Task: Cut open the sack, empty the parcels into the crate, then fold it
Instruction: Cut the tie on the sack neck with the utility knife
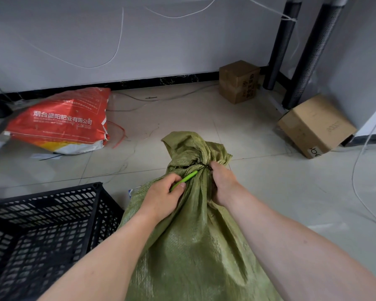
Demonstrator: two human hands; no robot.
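Flanking sack [193, 246]: crate [41, 197], red bag [63, 120]

Floor [258, 192]: pale glossy tiles with thin grout lines, running ahead of me to the wall.
Wall [161, 40]: plain grey-white, with a black skirting strip [182, 80] along its foot and thin white cords [119, 40] hanging slack across it.
Far left edge of the floor: a red printed bag [63, 120] slumped near the wall.
Far right corner: two black perforated posts [313, 51], a brown cardboard box [239, 81] beside them, and a bigger box [315, 124] tilted nearer me.
Light: soft and even.

2 bare forearms, bare left hand [162, 193], bare right hand [224, 183]
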